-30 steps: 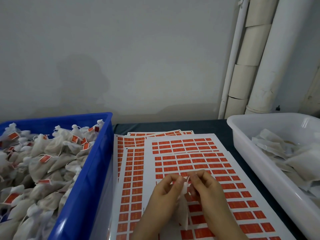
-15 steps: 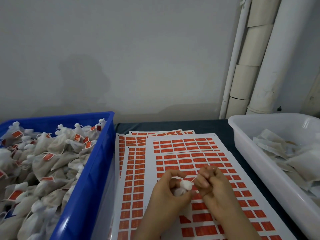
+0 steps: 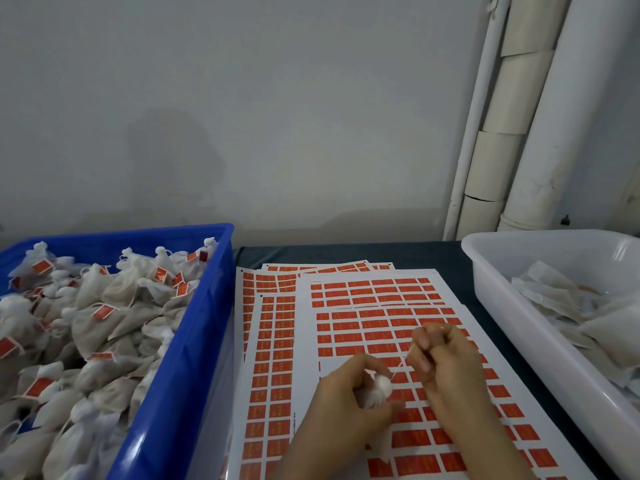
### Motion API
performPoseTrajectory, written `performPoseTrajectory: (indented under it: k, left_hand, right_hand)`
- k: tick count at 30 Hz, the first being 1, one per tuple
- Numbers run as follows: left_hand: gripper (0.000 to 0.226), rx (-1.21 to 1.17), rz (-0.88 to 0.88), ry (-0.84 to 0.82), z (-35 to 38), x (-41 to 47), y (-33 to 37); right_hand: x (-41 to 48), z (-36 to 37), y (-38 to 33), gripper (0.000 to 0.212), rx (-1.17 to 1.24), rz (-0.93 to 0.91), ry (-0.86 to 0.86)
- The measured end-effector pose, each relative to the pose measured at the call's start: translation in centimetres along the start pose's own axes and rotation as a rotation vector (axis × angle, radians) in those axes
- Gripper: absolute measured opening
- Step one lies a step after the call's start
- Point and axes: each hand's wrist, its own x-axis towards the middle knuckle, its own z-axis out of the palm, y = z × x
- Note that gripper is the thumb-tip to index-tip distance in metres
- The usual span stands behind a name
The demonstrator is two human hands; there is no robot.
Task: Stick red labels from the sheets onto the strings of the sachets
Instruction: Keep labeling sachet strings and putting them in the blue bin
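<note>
Head view: sachet (image 3: 376, 393) gripped by left hand (image 3: 348, 398), fingers curled round its gathered neck, above the label sheets (image 3: 374, 299). Right hand (image 3: 446, 363) pinches its string (image 3: 402, 362), which runs taut; no label on it yet. Blue crate (image 3: 194, 341) heaped with tagged sachets, so much is done. White tub (image 3: 512, 317) holds untagged ones; plenty left, I judge.

blue crate (image 3: 194, 341) left; white tub (image 3: 512, 306) right

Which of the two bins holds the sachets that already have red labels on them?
The blue bin on the left: red labels show on its sachets. The plain sachets in the white bin on the right show none.
</note>
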Motion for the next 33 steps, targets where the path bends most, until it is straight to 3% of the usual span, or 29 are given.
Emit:
performPoseTrajectory:
  k: [3, 5, 10, 15, 18, 21, 24, 33]
  left_hand:
    - [0.007, -0.048, -0.038, 0.023, -0.7, -0.3, 0.6]
    - [0.02, -0.06, -0.026, 0.024, -0.9, -0.2, 0.6]
    - [0.018, -0.049, -0.019, -0.01, -0.8, 0.0, 0.5]
    - [0.013, -0.065, -0.063, 0.121, -1.2, 0.5, -0.1]
    - [0.015, -0.037, -0.15, 0.261, -1.5, 0.9, -0.6]
    - [0.008, 0.004, -0.229, 0.407, -1.8, 1.3, -1.4]
    - [0.008, 0.211, -0.308, 0.528, -2.1, 1.5, -2.0]
    - [0.012, 0.375, -0.328, 0.466, -1.6, 1.4, -1.8]
  right_hand:
    - [-0.5, 0.8, 0.4, 0.024, -0.298, -0.115, -0.066]
    - [-0.7, 1.2, 0.4, 0.022, -0.338, -0.127, -0.103]
    - [-0.8, 1.4, 0.5, 0.03, -0.397, -0.164, -0.087]
    - [-0.9, 1.9, 1.1, 0.022, -0.528, -0.166, -0.171]
    - [-0.6, 2.3, 2.4, 0.034, -0.68, -0.157, -0.175]
    - [-0.3, 2.5, 4.1, 0.062, -1.066, -0.098, -0.17]
    - [-0.1, 2.7, 5.2, 0.083, -1.346, -0.089, -0.22]
    - [0.2, 2.2, 5.5, 0.072, -1.469, -0.096, -0.268]
